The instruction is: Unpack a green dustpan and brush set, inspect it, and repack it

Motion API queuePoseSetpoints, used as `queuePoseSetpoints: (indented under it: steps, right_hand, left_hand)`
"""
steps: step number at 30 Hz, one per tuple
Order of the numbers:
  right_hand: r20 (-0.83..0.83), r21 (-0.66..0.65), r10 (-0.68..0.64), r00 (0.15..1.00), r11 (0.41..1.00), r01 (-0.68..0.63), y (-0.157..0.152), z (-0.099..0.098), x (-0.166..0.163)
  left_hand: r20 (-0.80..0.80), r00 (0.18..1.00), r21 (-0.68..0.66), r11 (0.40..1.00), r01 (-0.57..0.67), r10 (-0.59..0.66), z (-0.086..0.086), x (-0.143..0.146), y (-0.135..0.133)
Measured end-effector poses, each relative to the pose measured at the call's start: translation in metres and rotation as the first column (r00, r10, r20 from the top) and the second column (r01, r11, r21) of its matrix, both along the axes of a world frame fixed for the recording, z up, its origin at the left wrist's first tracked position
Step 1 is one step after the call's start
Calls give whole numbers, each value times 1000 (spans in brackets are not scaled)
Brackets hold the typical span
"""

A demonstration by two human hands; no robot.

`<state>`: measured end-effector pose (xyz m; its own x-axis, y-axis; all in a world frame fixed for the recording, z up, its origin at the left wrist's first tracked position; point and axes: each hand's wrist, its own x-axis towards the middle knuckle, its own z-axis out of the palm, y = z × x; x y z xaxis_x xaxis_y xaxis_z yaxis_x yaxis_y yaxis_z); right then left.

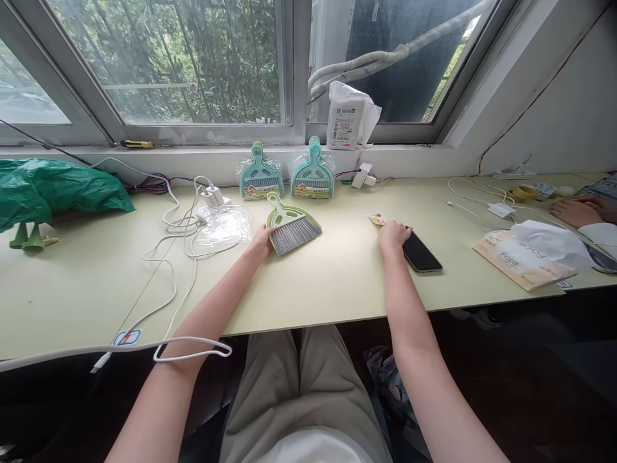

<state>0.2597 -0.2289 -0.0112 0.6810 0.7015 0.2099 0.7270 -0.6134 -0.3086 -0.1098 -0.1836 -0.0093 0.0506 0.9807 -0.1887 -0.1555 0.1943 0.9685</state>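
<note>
Two hands reached out over the pale surface (337,283), well apart from each other. The left hand (261,242) lay against the left edge of a small green brush and dustpan set (292,225), its fingers curled against the grey bristles, though whether it truly gripped the set could not be told. The set lay flat near the middle of the surface, handle pointing toward the window. The right hand (393,235) rested palm down, fingers loosely bent, touching the near end of a dark phone (421,253) and just beside a small printed label (376,220). Behind the green set, two packaged blue-green dustpan sets (287,172) leaned upright against the sill. A clear plastic bag (222,226) lay beside the left hand among white cables (180,225). At far right, another person's hand (576,211) rested on the surface near a white bag (549,241).
</note>
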Motion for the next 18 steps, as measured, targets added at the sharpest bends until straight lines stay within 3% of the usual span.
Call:
queuePoseSetpoints:
  steps: [2,3,4,6,8,10,12,14,18]
  right_hand:
    - [-29,184,95,995,979,-88,3,6,-19]
    - [-31,305,172,985,940,-155,3,10,-32]
    - [-8,421,267,964,875,-239,3,14,-48]
    - [134,553,496,858,681,-480,1,19,-84]
    - [248,509,679,691,515,-690,-5,21,-121]
    - [314,338,815,487,383,-860,-11,17,-151]
    - [308,147,900,308,275,-950,-17,11,-169]
    - [261,26,940,217,218,-976,-19,5,-173]
    - [184,-10,958,220,226,-974,-17,3,-159]
  left_hand:
    - [62,998,-66,998,-15,19,1,0,-1]
    - [90,996,-100,995,-14,23,2,0,-2]
    - [112,994,-127,992,-7,21,3,0,-4]
    - [145,989,-157,987,32,-9,5,1,-7]
    - [194,979,-142,986,90,-61,5,2,-9]
    - [271,955,-99,984,149,-118,5,4,-11]
    - [331,924,-51,974,220,-191,3,5,-11]
    - [342,902,-9,959,283,-263,2,5,-11]
    - [305,899,79,949,304,-313,3,3,-15]
